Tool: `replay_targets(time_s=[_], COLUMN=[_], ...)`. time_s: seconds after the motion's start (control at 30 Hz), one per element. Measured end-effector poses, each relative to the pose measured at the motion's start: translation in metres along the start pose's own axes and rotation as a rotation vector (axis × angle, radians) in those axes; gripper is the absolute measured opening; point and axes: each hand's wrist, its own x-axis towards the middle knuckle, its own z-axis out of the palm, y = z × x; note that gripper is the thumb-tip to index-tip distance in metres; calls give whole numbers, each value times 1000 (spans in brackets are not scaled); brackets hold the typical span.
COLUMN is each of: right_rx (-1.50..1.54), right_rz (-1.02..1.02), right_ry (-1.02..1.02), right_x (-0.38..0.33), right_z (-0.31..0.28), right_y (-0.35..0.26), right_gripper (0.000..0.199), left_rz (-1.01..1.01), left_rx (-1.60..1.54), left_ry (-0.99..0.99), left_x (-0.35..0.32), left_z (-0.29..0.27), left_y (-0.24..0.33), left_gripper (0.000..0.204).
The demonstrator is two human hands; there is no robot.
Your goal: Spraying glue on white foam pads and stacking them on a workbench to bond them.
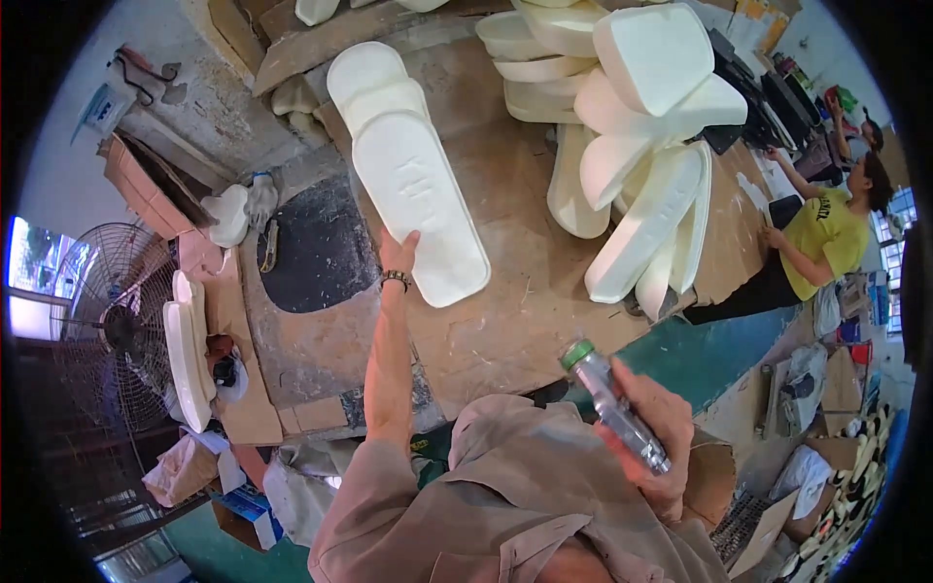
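Your left hand (397,255) reaches far across the worktop (505,291), its grip closed on the near edge of a long white foam sole (420,204); only the fingers over the rim show, so you cannot tell how firmly it is pinched. Your right hand (653,428) is wrapped tight around a slim metallic bottle (614,404) with a green cap, held up near your chest and tilted. The sole is matte, soft-looking and rounded at both ends, with shallow moulded marks on its face; it lies on the scuffed wooden worktop beside a dark worn patch (316,255). With so thin a hold at full stretch, the sole could bend or slip as you drag it, and the tilted bottle could drip if its cap is loose. A loose heap of similar soles (641,146) leans nearby and could topple if nudged.
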Motion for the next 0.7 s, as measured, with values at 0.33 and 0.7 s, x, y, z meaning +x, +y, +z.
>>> replay_targets(time_s=[0.33,0.7], right_rx=[15,-113], right_rz=[100,244], right_ry=[62,-163], right_x=[-12,-17], right_z=[-9,-17], right_y=[7,22], right_gripper=[64,69], left_rz=[232,64], left_rx=[-94,88], left_ry=[-68,133], left_x=[27,92], left_z=[-24,-37], left_y=[43,79], left_gripper=[66,72])
